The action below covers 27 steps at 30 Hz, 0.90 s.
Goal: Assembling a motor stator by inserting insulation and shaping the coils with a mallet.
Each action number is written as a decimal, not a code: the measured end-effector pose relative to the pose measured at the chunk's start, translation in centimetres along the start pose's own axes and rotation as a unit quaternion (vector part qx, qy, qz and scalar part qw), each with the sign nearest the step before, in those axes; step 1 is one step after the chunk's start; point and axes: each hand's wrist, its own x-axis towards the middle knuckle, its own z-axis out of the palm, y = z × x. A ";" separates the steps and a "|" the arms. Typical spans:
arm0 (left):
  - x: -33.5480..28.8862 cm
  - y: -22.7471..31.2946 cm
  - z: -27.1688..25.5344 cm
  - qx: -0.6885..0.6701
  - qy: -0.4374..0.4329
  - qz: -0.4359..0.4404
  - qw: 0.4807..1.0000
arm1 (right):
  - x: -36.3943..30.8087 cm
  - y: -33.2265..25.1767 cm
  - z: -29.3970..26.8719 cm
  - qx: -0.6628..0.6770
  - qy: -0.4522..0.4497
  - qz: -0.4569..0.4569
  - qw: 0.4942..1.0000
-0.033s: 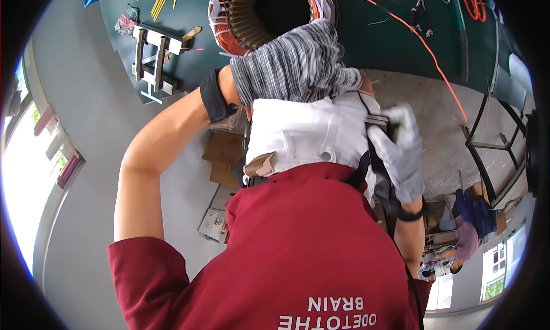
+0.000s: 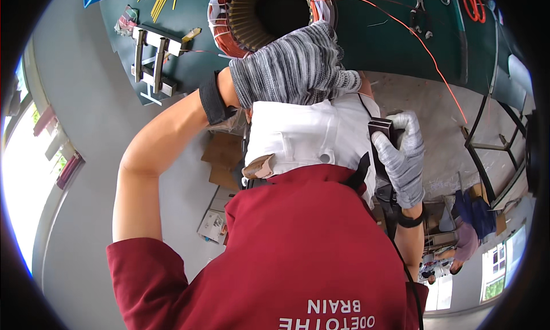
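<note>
My left hand [image 2: 298,64], in a dark grey striped knit glove, reaches across above my white trousers [image 2: 292,127]. It is bent at the wrist beside the near edge of the table, and its fingers are mostly hidden. Just beyond it stands a round motor stator [image 2: 243,24] with orange windings tied in white. On the right, my right hand [image 2: 404,158] wears a light grey glove. Its fingers close round a small black box-shaped device [image 2: 381,127] beside my thigh. A thin black cord runs near that device.
The dark green table [image 2: 378,49] carries a metal frame piece [image 2: 153,60], yellow strips [image 2: 162,4], pliers [image 2: 420,12] and a coil of orange wire [image 2: 474,4]. A red-orange wire [image 2: 427,49] hangs past its edge. A black metal stand [image 2: 487,152] is at the right; another person [image 2: 467,241] is farther off.
My right hand has turned slightly and is less blurred, so the black device in its fingers shows more clearly. The left hand has barely shifted.
</note>
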 end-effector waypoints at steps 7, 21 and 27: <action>0.0 -0.5 0.7 -0.029 0.009 0.018 0.999 | 1.8 -2.8 -0.6 -0.319 -0.061 -0.128 0.937; -0.7 -0.1 0.3 -0.024 0.029 -0.012 0.999 | 2.3 -2.4 -5.1 -0.320 -0.126 -0.174 0.923; -0.6 0.0 1.6 -0.092 0.015 -0.049 0.994 | 3.9 -3.6 -1.0 -0.273 -0.109 -0.189 0.937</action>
